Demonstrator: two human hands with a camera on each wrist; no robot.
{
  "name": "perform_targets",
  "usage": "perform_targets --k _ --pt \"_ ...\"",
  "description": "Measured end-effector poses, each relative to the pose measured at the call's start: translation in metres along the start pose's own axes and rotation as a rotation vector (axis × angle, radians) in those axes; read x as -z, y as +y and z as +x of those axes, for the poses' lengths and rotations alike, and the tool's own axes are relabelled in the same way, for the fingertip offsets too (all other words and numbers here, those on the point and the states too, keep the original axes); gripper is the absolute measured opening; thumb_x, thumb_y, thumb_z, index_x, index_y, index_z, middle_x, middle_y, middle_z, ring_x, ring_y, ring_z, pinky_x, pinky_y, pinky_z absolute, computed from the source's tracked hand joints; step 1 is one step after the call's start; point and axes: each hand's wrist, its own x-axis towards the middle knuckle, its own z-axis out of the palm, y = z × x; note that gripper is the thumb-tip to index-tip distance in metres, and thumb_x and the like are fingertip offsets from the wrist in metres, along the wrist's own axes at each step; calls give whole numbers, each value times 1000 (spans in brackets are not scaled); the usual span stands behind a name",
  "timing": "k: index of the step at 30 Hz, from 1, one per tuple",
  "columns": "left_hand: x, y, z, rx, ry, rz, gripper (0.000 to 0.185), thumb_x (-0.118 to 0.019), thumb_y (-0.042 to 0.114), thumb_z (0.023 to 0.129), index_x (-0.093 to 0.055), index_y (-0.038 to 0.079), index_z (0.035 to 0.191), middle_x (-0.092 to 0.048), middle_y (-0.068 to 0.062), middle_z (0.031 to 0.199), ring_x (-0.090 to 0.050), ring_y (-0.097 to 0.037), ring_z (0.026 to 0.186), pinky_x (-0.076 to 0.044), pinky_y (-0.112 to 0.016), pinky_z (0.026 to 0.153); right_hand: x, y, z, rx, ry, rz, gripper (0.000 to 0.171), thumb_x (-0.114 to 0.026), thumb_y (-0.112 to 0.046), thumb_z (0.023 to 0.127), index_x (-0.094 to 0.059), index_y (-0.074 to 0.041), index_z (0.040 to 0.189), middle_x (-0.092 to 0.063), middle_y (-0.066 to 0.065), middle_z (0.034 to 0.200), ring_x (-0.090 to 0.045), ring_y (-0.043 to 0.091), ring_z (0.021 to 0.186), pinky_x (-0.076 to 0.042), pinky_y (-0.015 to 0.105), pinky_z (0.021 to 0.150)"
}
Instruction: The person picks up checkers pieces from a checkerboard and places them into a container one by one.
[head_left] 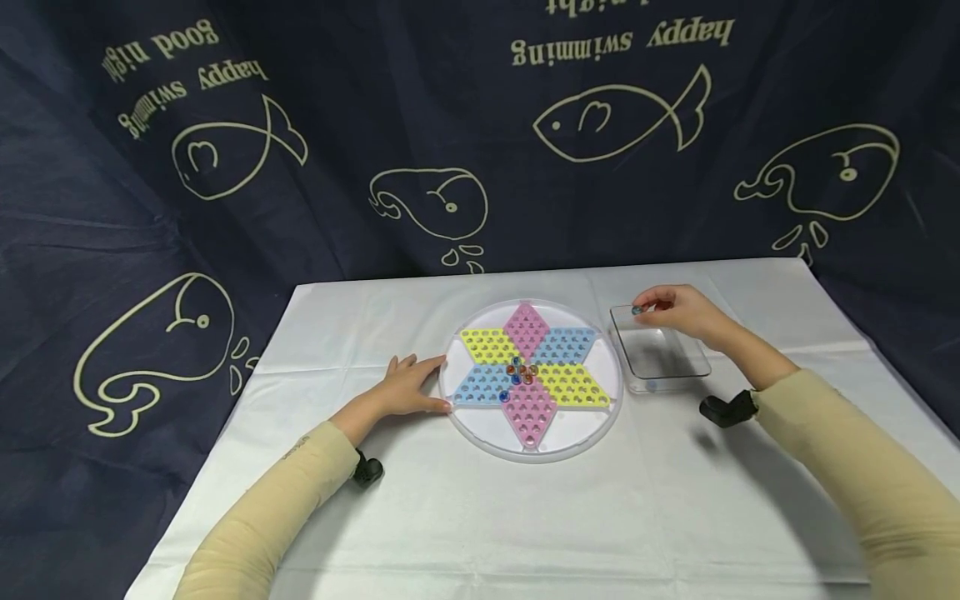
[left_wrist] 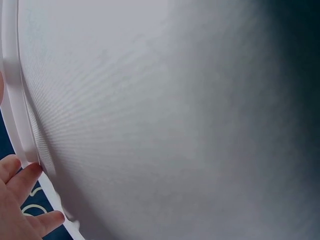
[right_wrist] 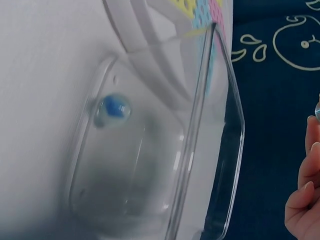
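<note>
right hand (head_left: 678, 312) | marble (head_left: 637, 310) pinched at fingertips | above clear tray (head_left: 675, 377)

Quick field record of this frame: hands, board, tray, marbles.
left hand: fingers straight, resting against the board's left rim
right hand: pinches a marble over the tray's far-left corner
board: round white Chinese checkers board, pastel star, small marble cluster at centre
tray: clear plastic, right of the board
tray contents: one blue marble
surface: white tablecloth

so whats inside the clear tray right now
One blue marble lies on the floor of the clear tray. The right hand pinches another marble above its far rim. Nothing else shows inside.
</note>
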Motion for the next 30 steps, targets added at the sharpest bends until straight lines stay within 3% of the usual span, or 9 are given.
perform_targets --k 22,30 --pt "1 1 0 16 -3 0 90 -70 52 73 -30 12 144 -33 -11 146 -15 -45 135 2 -59 108 22 29 -6 -92 30 -31 42 -60 -24 89 -53 6 117 -55 -12 86 -49 2 75 -45 19 68" --pt "1 -1 -1 -24 17 -36 97 -66 64 68 -33 12 142 -36 -14 144 -17 -49 132 2 -63 106 26 31 -15 -102 32 -12 46 -60 -30 88 -52 5 117 -55 -11 85 -50 8 78 -44 20 69"
